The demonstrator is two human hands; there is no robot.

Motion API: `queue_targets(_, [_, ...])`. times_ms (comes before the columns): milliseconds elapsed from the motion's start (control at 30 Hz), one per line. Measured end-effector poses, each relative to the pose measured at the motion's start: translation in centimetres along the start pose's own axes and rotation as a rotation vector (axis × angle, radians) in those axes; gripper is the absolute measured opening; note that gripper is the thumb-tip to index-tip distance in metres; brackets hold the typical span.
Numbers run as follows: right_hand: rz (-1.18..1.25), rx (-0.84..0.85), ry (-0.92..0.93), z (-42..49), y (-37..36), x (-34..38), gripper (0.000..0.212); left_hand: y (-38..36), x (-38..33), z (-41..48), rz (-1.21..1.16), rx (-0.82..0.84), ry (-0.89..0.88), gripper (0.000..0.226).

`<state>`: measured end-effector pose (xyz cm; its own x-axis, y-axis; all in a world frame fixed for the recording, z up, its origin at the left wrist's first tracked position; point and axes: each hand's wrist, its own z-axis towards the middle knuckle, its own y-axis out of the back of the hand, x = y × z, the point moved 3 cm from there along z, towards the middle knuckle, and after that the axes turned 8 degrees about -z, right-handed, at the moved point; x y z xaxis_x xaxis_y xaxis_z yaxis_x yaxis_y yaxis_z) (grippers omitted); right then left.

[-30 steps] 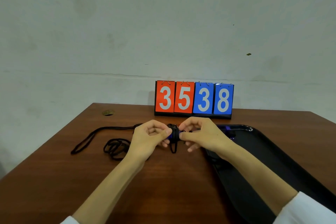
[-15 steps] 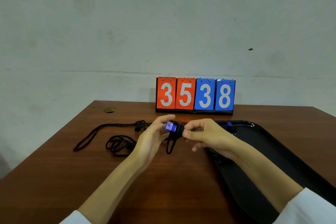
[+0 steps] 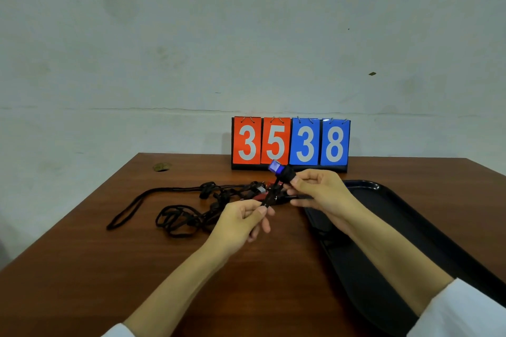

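My right hand [image 3: 319, 194] pinches a small blue and black item [image 3: 280, 169] wrapped in black cord, lifted in front of the scoreboard. From it a black cord [image 3: 271, 194] runs down and left to my left hand [image 3: 243, 220], which pinches the cord's lower end between thumb and forefinger. Both hands hover above the brown table [image 3: 109, 268]. Behind them lies a heap of more black cords [image 3: 180, 217] with small clips and a red piece [image 3: 260, 195], partly hidden by my hands.
A black tray [image 3: 410, 227] lies on the right of the table under my right forearm. A flip scoreboard [image 3: 290, 142] reading 35 and 38 stands at the back edge by the wall. A small round hole [image 3: 161, 166] is at the back left.
My right hand has lifted the blue item up and right. My left hand has slid down and away along the cord, drawing it out taut between the hands.
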<state>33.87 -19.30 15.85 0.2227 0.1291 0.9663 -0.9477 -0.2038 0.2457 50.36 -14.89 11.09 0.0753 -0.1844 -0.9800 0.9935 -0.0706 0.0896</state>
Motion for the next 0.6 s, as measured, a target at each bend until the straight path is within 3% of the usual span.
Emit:
queue_targets(133, [-0.323,-0.215,0.084,0.6,0.2,-1.0,0.009,0.2,-0.4,-0.2,0.057,-0.043,-0.040,0.024])
queue_targets(267, [-0.663,-0.261,0.133,0.4,-0.4,-1.4,0.010,0.6,-0.9,-0.4,0.174,-0.153,-0.176,0.022])
queue_targets(433, [-0.919,-0.171,0.245,-0.3,-2.2,-1.8,0.015,0.7,-1.7,-0.9,0.117,-0.196,-0.292,0.014])
queue_targets(600, [-0.932,0.000,0.313,-1.2,-3.4,-2.1,0.011,1.3,-1.5,-0.7,0.054,-0.181,-0.203,0.022])
